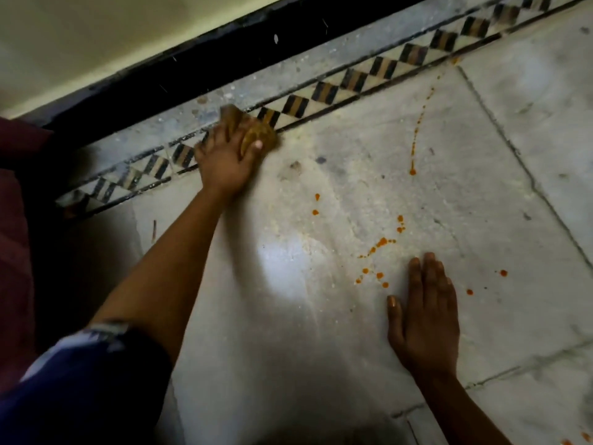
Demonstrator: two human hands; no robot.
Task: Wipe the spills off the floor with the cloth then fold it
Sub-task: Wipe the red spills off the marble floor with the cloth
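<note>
My left hand point(224, 162) reaches far forward and presses a bunched yellow-brown cloth point(261, 136) onto the floor, right at the patterned border strip. Most of the cloth is hidden under the fingers. My right hand point(423, 319) lies flat on the pale marble floor point(321, 316), palm down, fingers together, holding nothing. Orange spill drops point(380, 244) are scattered just left of and beyond the right hand. A thin orange trail point(415, 136) runs further off toward the border, and single drops point(503, 273) lie to the right.
A black-and-cream diamond border strip point(353, 80) crosses the floor diagonally, with a dark skirting point(224, 56) and pale wall behind it. Dark red fabric point(12, 252) fills the left edge. Tile joints point(519, 162) run across the marble at right.
</note>
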